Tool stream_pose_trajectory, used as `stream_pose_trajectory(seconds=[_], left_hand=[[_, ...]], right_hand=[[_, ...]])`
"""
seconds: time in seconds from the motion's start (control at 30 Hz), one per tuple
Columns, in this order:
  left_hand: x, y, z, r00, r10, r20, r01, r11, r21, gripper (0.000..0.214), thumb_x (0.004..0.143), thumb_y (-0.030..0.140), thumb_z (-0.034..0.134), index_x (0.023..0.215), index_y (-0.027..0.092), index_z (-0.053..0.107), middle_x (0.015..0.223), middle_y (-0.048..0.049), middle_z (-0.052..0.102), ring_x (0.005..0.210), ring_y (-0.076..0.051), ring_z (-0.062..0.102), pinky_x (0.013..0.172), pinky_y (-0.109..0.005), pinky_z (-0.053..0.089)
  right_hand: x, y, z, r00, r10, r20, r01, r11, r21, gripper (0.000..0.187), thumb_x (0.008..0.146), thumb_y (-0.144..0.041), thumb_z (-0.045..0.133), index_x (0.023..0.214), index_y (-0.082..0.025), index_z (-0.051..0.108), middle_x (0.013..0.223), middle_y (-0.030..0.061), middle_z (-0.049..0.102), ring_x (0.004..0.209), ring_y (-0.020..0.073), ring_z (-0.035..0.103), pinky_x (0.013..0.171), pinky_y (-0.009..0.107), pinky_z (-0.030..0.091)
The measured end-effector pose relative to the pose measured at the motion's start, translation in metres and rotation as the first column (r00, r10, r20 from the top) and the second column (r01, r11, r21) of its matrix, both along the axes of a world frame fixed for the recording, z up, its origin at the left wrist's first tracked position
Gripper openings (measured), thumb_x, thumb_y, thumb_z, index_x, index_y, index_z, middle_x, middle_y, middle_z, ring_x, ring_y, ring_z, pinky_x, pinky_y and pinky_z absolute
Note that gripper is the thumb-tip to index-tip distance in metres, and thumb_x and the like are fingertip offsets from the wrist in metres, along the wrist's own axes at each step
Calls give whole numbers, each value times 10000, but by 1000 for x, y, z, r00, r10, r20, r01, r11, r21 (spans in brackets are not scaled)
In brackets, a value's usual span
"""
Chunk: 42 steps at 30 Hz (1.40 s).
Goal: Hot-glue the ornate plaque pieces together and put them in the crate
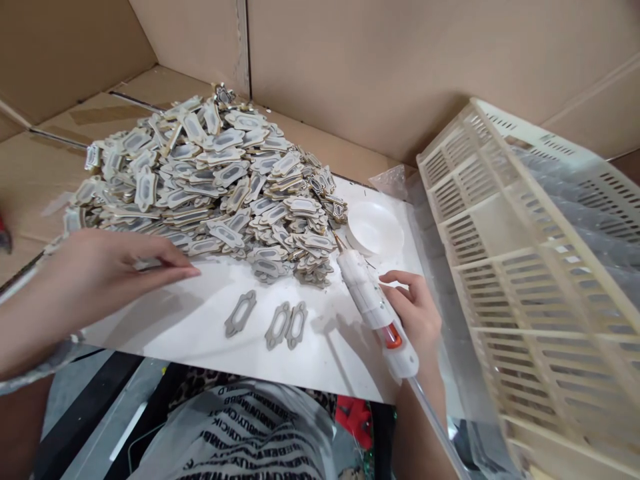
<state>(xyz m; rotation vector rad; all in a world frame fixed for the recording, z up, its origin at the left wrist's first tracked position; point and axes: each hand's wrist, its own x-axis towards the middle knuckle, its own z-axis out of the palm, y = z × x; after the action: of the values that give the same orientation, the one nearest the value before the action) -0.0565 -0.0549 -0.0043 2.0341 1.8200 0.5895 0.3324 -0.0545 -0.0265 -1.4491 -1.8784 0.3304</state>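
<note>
My right hand (417, 313) is wrapped round a white glue gun (363, 290), whose nozzle points up toward the pile. A clear glue stick (435, 420) runs out of its back end. At the left, my left hand (125, 267) hovers over the front edge of the pile with thumb and fingertips pinched together; what they hold, if anything, is hidden. Between the hands, a grey frame-shaped piece (241, 313) lies flat on the white board (200, 340). Right of it, two more such pieces (287, 325) lie side by side, nearly touching.
A large heap of similar flat pieces (225, 177) covers the back of the board. Behind the glue gun sits a white round dish (375, 228). A cream plastic crate (480, 267) stands tilted at the right, with clear plastic sheeting beside it. Cardboard walls (350, 67) enclose the back.
</note>
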Motion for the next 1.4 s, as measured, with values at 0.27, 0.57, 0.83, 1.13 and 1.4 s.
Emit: stream_pose_trajectory(seconds=[0.27, 0.57, 0.83, 1.13, 1.4], left_hand=[[55, -6, -8, 929, -356, 100, 342, 930, 132, 230, 850, 373, 658, 642, 286, 703, 574, 63, 692, 502, -92, 611, 517, -181, 385], [54, -8, -11, 981, -107, 164, 108, 994, 1, 302, 782, 511, 671, 602, 271, 707, 586, 54, 721, 502, -125, 607, 515, -200, 377], [56, -8, -12, 969, 41, 245, 1, 985, -171, 322, 758, 545, 640, 685, 255, 758, 684, 27, 765, 586, -164, 639, 545, -219, 405], [53, -20, -3, 946, 179, 269, -167, 984, -69, 396, 680, 610, 711, 519, 253, 650, 548, 32, 690, 558, -188, 620, 545, -264, 414], [53, -21, -9, 964, 196, 179, -201, 979, 11, 424, 895, 526, 451, 641, 260, 661, 647, 26, 721, 613, -180, 650, 598, -289, 428]], right_hand=[[-7, -3, 7, 999, -44, -13, 44, 999, -20, 172, 862, -185, 517, 781, -239, 659, 933, 26, 625, 575, 106, 501, 515, 263, 392], [0, -1, 2, 998, 20, 60, -21, 1000, 6, 177, 850, -186, 543, 835, -258, 704, 1001, 28, 641, 555, 104, 488, 511, 273, 400], [3, 1, -2, 999, 31, 32, -31, 999, -12, 149, 837, -205, 567, 830, -260, 706, 997, 39, 638, 555, 109, 487, 493, 273, 393], [1, 3, -4, 980, -76, -182, 50, 988, -145, 121, 857, -271, 600, 760, -248, 668, 907, 28, 643, 498, 101, 434, 433, 281, 337], [-2, 1, 2, 969, -146, -201, 95, 965, -244, 130, 856, -294, 609, 760, -240, 677, 903, 15, 652, 508, 94, 450, 441, 263, 356]])
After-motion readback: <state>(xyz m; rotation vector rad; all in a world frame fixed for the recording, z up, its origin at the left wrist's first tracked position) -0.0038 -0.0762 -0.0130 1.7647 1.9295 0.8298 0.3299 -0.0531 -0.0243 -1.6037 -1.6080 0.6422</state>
